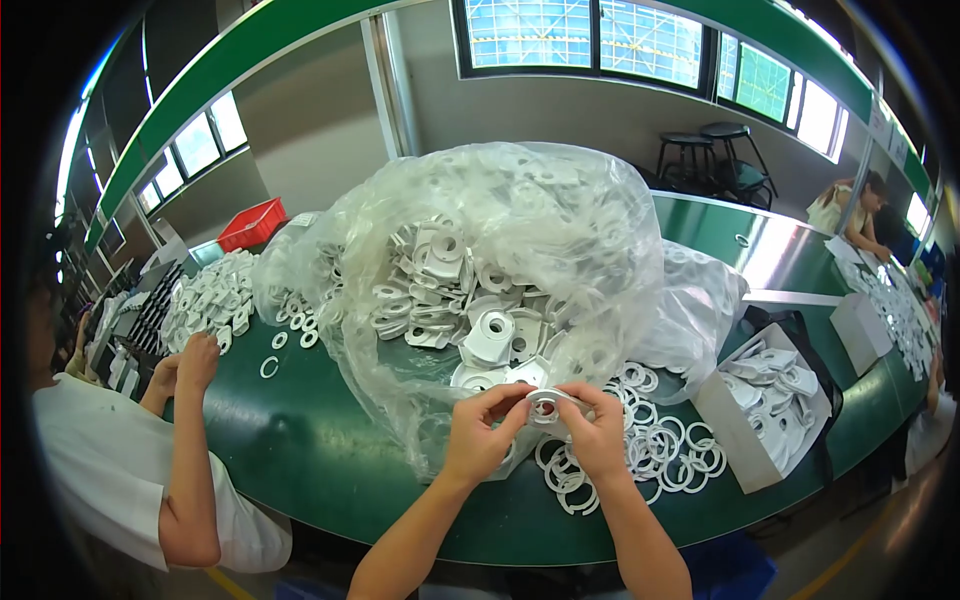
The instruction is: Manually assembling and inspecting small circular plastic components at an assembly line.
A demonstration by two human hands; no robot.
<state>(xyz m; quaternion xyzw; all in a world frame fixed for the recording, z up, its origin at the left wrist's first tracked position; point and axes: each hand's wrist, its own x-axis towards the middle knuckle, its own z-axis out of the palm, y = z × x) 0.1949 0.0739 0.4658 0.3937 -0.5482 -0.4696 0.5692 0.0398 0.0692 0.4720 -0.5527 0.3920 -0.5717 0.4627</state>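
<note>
Left hand (484, 432) and right hand (597, 432) both pinched on one white part (544, 407), thumbs on its near side, probably to steady it from two sides. I hold it above the table (400, 525), toward the near edge, before the open plastic bag (575, 185). Loose rings (668, 448) lie just right, box (738, 445) beyond toward the right end, seemingly for short reaches.

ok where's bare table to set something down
The green table is bare between the co-worker's arm and the plastic bag, below a loose ring, and along its near edge between the two forearms. Crowded: around the right hand, where white rings spread toward the box of parts; ahead, the bag fills the middle.
</note>
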